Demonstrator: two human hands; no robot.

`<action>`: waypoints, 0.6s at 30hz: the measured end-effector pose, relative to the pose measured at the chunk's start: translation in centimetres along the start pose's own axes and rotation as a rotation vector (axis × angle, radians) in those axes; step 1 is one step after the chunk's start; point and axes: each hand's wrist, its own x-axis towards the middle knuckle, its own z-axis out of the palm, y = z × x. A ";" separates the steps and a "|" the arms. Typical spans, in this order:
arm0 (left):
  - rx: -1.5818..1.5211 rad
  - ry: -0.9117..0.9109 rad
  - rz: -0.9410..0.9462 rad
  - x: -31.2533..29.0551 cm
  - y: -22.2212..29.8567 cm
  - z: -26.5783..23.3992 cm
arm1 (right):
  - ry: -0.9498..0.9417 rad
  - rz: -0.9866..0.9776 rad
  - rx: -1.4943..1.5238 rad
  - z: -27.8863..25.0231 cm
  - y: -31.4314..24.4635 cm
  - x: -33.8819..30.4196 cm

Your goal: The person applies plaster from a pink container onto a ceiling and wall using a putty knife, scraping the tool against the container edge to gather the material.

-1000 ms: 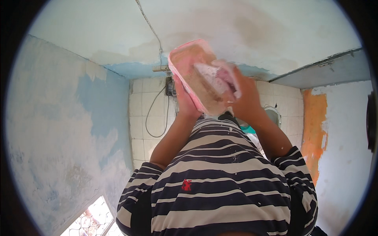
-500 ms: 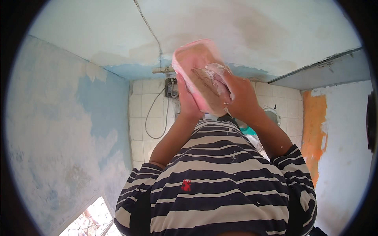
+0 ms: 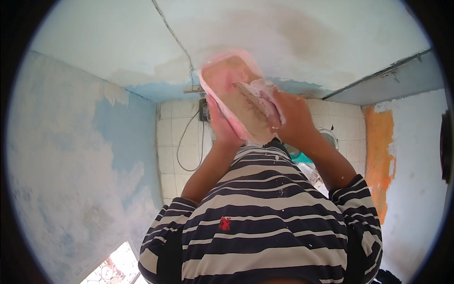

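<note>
A pink oblong tub (image 3: 252,64) is tilted in front of my chest, its open side facing me. Tan-grey paste (image 3: 236,108) coats its inside, with pinkish bottom showing at the far end. My left hand (image 3: 225,128) is wrapped round the tub's left side, its fingertips hidden beneath. Inside, on the right, my right hand (image 3: 294,116) closes on a flat, straight-edged scraper (image 3: 255,98) smeared with paste. Its edge lies against the paste, and its handle is hidden by my fingers. White paste covers those fingers, which are slightly blurred.
Ahead stands a patchy pale wall (image 3: 307,42) with a cable (image 3: 172,35) running down it. A dark electrical box (image 3: 204,110) with a looped cord sits over the tiled floor (image 3: 169,128). A bucket (image 3: 329,137) is at the right, beside a teal item (image 3: 299,157). Walls flank both sides.
The tub has shifted slightly left and down, tilting a little. My right hand and the scraper have moved a little right and down within it. Both hands keep their hold.
</note>
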 end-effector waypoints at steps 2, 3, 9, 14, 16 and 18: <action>-0.006 -0.022 0.000 0.2 -0.2 -1.1 | -0.049 -0.098 -0.040 0.1 -0.1 -0.2; -0.013 -0.036 0.007 0.2 -0.1 -1.6 | 0.016 -0.106 -0.038 -0.7 -0.9 -0.2; 0.030 -0.036 0.004 -0.7 -0.4 -0.7 | -0.107 -0.117 -0.056 -0.2 -1.5 -0.5; 0.085 -0.116 0.036 -1.3 -0.7 -1.6 | 0.076 -0.255 0.018 -1.8 -1.9 -0.5; 0.040 -0.081 0.002 -1.7 -1.2 -1.9 | -0.017 -0.198 0.025 -0.4 -1.2 -1.4; 0.060 -0.044 -0.018 -2.2 -1.8 -1.0 | -0.105 -0.148 0.030 -0.6 -1.3 -1.5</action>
